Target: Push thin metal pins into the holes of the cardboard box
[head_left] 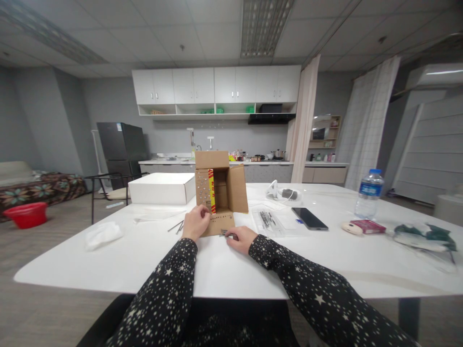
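An open cardboard box lies on its side, its opening facing me and its flaps spread. The left flap carries rows of small round shiny dots and a red and yellow strip. Rows of dark holes or dots mark the front flap, which lies on the table. My left hand is closed, fingers curled at the lower end of the left flap; what they hold is hidden. By the front flap's near edge my right hand is closed on small thin metal pieces. Several thin rods lie left of my left hand.
A white box stands at the left, with a crumpled white tissue nearer me. Right of the cardboard box are a clear bag of metal pieces, a phone, a white cabled device, a water bottle and a pink pack.
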The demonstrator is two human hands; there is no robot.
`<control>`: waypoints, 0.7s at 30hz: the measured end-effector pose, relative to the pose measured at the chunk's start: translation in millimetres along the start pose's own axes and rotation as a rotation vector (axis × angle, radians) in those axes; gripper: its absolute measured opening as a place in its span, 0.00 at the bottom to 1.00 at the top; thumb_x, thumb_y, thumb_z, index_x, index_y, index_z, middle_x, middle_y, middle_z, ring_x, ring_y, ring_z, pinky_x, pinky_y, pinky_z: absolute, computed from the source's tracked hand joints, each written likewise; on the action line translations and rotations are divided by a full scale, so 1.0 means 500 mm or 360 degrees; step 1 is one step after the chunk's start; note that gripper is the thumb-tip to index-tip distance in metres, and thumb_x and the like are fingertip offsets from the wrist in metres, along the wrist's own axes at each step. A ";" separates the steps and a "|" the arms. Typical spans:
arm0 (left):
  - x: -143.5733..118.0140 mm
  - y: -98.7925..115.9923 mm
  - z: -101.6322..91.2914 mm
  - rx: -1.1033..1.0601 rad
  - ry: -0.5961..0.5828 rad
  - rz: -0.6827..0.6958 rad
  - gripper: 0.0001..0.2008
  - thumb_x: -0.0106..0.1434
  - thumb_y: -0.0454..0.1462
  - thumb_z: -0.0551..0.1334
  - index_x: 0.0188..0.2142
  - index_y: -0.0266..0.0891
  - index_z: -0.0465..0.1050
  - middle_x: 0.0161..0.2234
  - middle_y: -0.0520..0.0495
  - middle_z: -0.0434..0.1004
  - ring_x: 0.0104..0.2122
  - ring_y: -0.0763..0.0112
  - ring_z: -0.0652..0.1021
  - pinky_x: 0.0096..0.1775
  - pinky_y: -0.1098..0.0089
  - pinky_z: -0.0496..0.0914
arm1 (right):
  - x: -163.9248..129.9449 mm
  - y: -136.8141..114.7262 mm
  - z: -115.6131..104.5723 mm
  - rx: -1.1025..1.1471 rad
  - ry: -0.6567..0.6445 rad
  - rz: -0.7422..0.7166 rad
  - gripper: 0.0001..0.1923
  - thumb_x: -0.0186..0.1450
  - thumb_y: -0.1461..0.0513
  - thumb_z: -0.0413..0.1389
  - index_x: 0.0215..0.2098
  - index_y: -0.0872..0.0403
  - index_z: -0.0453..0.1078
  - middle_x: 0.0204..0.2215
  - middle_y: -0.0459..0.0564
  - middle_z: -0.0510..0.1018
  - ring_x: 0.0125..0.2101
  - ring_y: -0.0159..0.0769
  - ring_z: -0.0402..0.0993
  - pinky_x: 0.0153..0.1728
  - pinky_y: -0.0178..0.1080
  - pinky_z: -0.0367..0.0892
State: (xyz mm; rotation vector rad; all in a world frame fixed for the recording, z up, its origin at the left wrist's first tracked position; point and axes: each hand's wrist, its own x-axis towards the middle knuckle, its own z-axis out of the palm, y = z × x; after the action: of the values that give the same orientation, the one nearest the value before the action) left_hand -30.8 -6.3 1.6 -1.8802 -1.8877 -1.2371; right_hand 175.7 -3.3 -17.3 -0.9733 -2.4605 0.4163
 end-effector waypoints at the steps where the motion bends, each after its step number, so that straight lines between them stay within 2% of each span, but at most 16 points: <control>1: 0.000 0.000 0.000 -0.0011 0.0009 0.0001 0.09 0.56 0.38 0.53 0.32 0.41 0.71 0.33 0.49 0.76 0.33 0.69 0.74 0.37 0.70 0.65 | 0.000 0.000 0.000 0.0000 0.0002 -0.0001 0.14 0.56 0.61 0.52 0.38 0.54 0.75 0.19 0.44 0.71 0.20 0.28 0.61 0.26 0.32 0.57; 6: -0.003 0.008 0.003 -0.0095 -0.0060 0.0077 0.08 0.55 0.36 0.54 0.31 0.41 0.71 0.30 0.49 0.74 0.30 0.71 0.72 0.35 0.71 0.64 | 0.001 0.004 0.003 0.0005 0.0029 -0.0034 0.14 0.56 0.61 0.52 0.38 0.54 0.75 0.19 0.44 0.70 0.21 0.28 0.62 0.26 0.32 0.57; 13: -0.023 0.051 0.005 -0.0107 -0.0410 0.0329 0.07 0.54 0.36 0.55 0.29 0.40 0.72 0.27 0.50 0.72 0.29 0.71 0.71 0.34 0.71 0.63 | 0.007 0.008 0.008 -0.0012 0.0023 -0.0050 0.14 0.56 0.61 0.53 0.38 0.54 0.75 0.19 0.43 0.70 0.21 0.29 0.62 0.25 0.32 0.57; 21: -0.033 0.073 0.004 -0.0100 -0.0627 0.0505 0.06 0.51 0.35 0.57 0.27 0.40 0.73 0.26 0.50 0.73 0.30 0.70 0.71 0.33 0.71 0.62 | 0.010 0.005 0.007 -0.0039 0.0029 -0.0146 0.13 0.56 0.63 0.52 0.37 0.53 0.74 0.19 0.43 0.70 0.21 0.30 0.63 0.25 0.32 0.56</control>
State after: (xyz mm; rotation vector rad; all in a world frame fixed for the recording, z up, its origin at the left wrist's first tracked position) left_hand 5.4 -23.0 4.2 -2.4860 -1.6300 -0.8844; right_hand 172.3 1.6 -19.9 -0.8664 -2.4881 0.3462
